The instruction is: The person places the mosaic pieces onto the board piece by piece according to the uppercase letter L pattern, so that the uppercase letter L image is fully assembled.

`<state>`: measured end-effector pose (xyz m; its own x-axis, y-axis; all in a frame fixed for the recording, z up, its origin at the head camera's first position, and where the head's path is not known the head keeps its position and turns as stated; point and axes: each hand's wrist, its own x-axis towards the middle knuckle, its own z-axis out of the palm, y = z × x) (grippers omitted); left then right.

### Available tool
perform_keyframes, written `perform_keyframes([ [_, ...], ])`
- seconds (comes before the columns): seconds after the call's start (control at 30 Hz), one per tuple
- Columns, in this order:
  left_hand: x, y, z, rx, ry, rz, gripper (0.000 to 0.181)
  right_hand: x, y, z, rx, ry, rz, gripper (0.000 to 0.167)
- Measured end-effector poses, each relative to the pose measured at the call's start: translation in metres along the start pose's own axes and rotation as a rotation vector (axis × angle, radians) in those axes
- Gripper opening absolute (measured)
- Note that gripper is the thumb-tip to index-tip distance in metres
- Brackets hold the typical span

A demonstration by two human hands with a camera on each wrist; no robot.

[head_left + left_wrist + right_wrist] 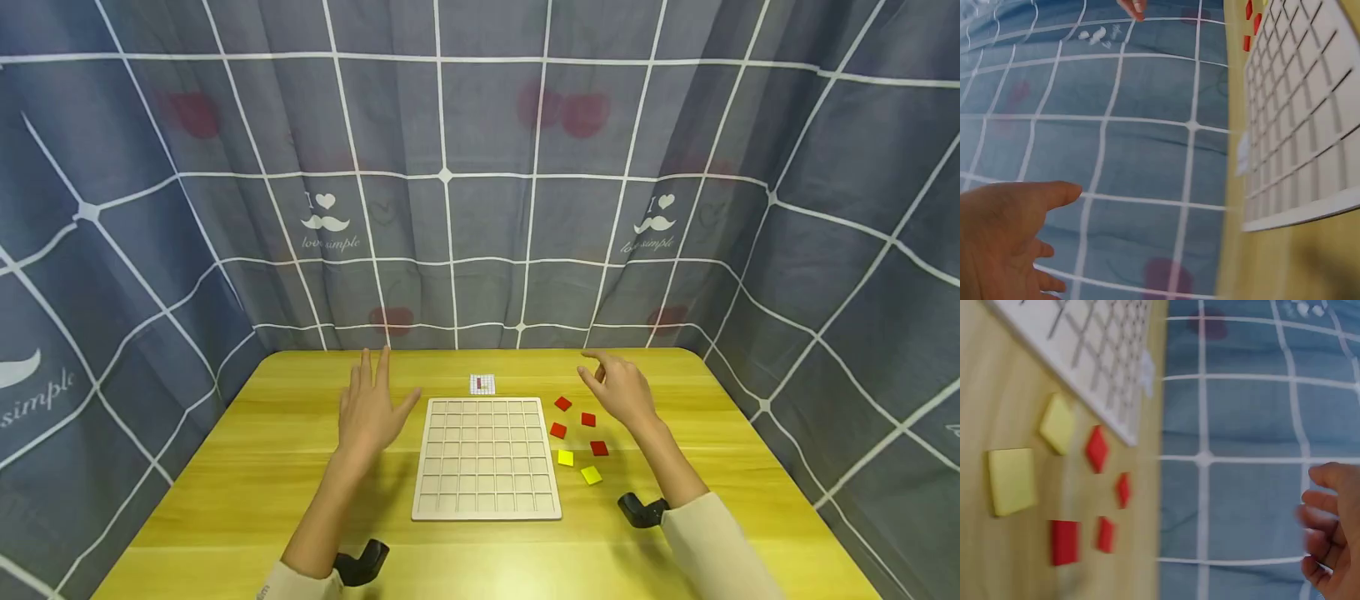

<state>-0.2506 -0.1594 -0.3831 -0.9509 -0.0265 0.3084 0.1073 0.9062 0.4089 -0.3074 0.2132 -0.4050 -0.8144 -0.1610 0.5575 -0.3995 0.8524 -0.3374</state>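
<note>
On my feed the left hand [371, 417] is hanging above the desk [225, 508], to the left of the white grid board [487, 458]. Its fingers are pointing toward the curtain [487, 217] and its thumb is spreading toward the board; I am reading this grip as released, with nothing in it.

The right hand [624, 390] is hovering on the other side, near the four red tiles [588, 419]. I am seeing its index finger reaching forward and the other fingers bending loosely around nothing, so this grip is also hanging released. The right wrist view is giving me slightly blurred fingers.

The board is lying flat on the desk, between the two forearms. The red tiles and two yellow tiles [591, 475] are lying loose just to its right, apart from one another, the yellow ones sitting nearer the person. A small printed card [482, 384] is lying just beyond the board's far edge.
</note>
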Motion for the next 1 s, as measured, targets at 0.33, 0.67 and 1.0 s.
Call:
perform_keyframes([
  [0.33,-0.014,-0.035,0.065,-0.199,-0.056,0.073,0.075,-0.010,0.033,0.069,0.156,-0.224,0.222,0.046],
  [0.67,-0.032,-0.051,0.118,-0.304,-0.098,0.105,0.071,-0.019,0.046,0.093,0.008,-0.294,0.296,0.045],
  [1.0,-0.045,-0.066,0.130,-0.208,-0.143,0.160,0.069,-0.023,0.047,0.101,0.022,-0.235,0.316,0.038],
])
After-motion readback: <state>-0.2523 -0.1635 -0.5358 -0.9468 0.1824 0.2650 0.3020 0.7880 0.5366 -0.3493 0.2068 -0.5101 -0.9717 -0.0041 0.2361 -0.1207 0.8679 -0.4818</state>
